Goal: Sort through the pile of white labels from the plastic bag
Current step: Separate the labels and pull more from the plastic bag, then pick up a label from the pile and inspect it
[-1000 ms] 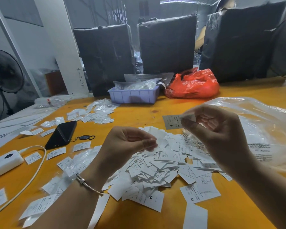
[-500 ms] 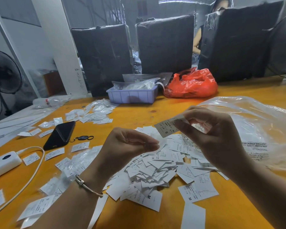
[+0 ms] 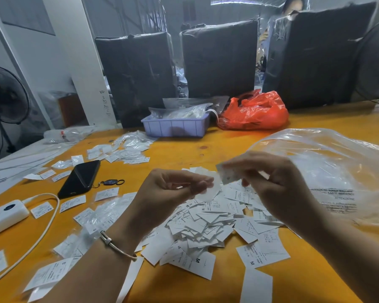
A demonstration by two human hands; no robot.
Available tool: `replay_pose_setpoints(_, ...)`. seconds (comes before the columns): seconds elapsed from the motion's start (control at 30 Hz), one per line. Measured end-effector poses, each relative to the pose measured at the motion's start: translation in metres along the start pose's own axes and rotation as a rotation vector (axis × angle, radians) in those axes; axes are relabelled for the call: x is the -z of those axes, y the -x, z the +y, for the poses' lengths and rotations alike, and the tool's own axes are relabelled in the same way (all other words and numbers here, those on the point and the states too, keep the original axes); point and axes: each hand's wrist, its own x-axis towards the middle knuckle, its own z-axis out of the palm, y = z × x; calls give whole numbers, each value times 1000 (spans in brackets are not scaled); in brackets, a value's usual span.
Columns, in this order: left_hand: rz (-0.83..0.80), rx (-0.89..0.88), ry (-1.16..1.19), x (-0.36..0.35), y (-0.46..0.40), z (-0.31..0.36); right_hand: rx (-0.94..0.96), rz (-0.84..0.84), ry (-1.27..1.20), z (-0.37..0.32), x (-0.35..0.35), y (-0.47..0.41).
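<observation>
A pile of white labels (image 3: 208,224) with printed size letters lies on the orange table (image 3: 217,147) in front of me. My right hand (image 3: 274,189) pinches one white label (image 3: 228,174) above the pile; it is blurred by motion. My left hand (image 3: 173,191) hovers just left of it, fingers curled, with a white label (image 3: 212,190) at its fingertips. A large clear plastic bag (image 3: 328,169) lies to the right, partly behind my right hand.
Loose labels and small clear sleeves (image 3: 127,149) spread over the left side. A black phone (image 3: 80,179), a key fob (image 3: 109,182), a white power bank (image 3: 4,215) with its cable, a lilac tray (image 3: 175,126) and a red bag (image 3: 254,112) stand around. Black wrapped boxes (image 3: 219,57) line the far edge.
My right hand has brought its label down and left, close to my left hand's fingertips. The left hand has stayed over the pile.
</observation>
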Motion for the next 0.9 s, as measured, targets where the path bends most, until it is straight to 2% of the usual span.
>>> replay_pose_setpoints(0.1,-19,-7,23,0,-1,-1,5,-198,-54,0,-5,2)
replay_pose_setpoints(0.3,-87,7,-27,1,-1,-2,52,-114,-76,-5,-6,1)
replay_pose_setpoints(0.57,43,-244,-283,-4,1,2,36,-159,-22,-7,-5,2)
replay_pose_setpoints(0.63,83,-271,-288,-4,0,2,44,-112,-1,-8,-4,2)
replay_pose_setpoints(0.8,121,-284,-271,-1,1,1,-21,244,-28,-13,1,0)
replay_pose_setpoints(0.9,120,-297,-286,-1,0,1,124,323,58,-21,3,2)
